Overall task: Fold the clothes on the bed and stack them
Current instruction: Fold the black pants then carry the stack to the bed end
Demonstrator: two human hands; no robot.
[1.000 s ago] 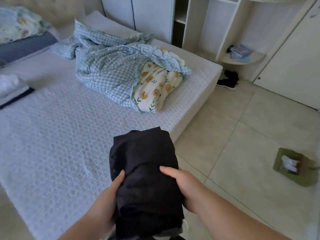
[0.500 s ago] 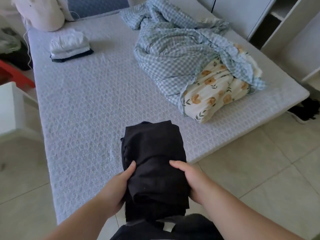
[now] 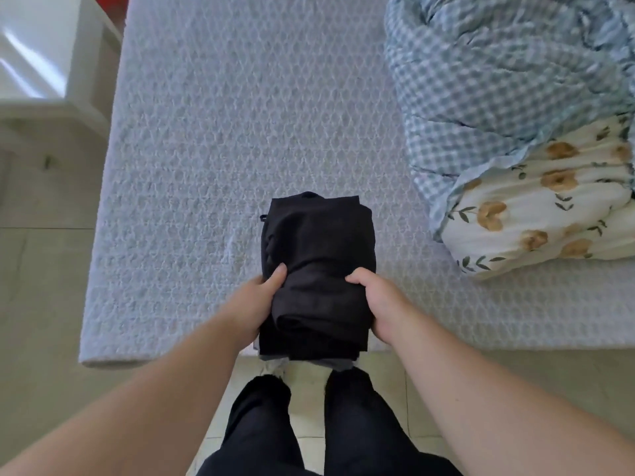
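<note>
Black folded clothes gripped at both sides by left hand and right hand.

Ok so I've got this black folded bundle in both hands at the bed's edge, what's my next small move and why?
Probably set the black bundle flat on the mattress and let go: left hand and right hand grip its sides, and it looks fully folded.

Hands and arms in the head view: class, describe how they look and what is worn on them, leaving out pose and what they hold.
Both forearms are bare up to the frame edge: no sleeves show. The left hand and right hand wear no gloves, and no rings, watch or bracelets are visible. Thumbnails look short and unpainted. Below, the person wears dark trousers.
</note>
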